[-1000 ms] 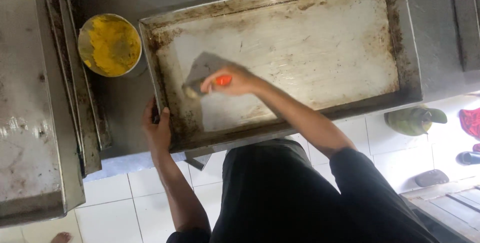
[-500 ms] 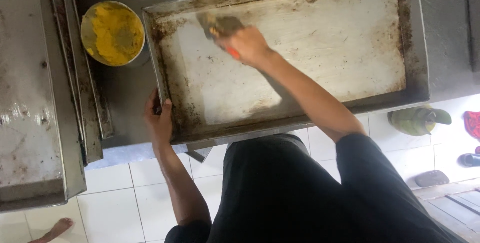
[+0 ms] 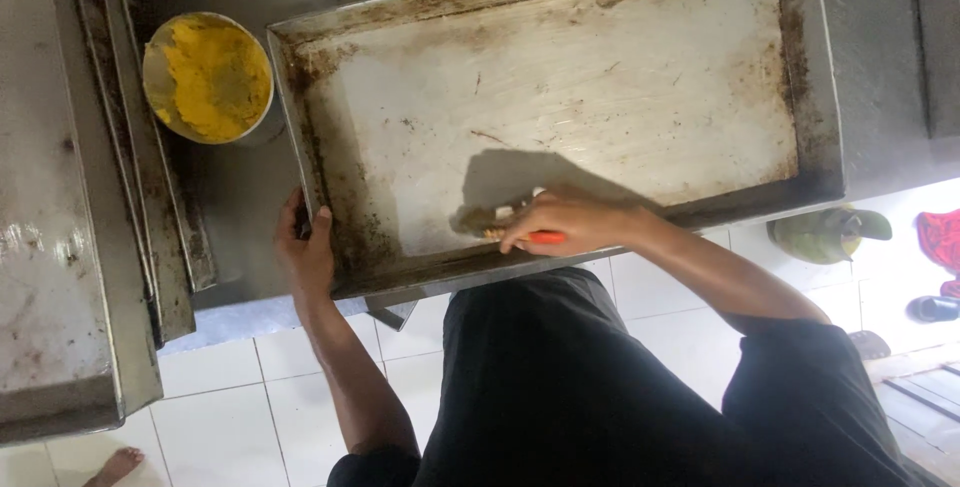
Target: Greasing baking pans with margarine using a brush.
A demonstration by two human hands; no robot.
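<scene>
Now | baking tray (image 3: 620, 77): large, stained, flat on grey counter (image 3: 240, 187) | tub (image 3: 208, 77): yellow paste, just left of tray | left hand (image 3: 305, 252): fingers curled over tray's near-left rim | right hand (image 3: 565, 222): fingers pinched round orange-handled brush (image 3: 520, 235) | brush: bristles on tray floor near front edge.

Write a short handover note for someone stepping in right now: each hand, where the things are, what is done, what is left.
Left hand grips the near left corner of the large metal tray.
Right hand holds a brush with an orange handle against the tray's near edge.
Round tub of yellow paste stands beside the tray's far left corner.
Done: centre looks paler.
Left: dark residue along the edges and corners.
</scene>
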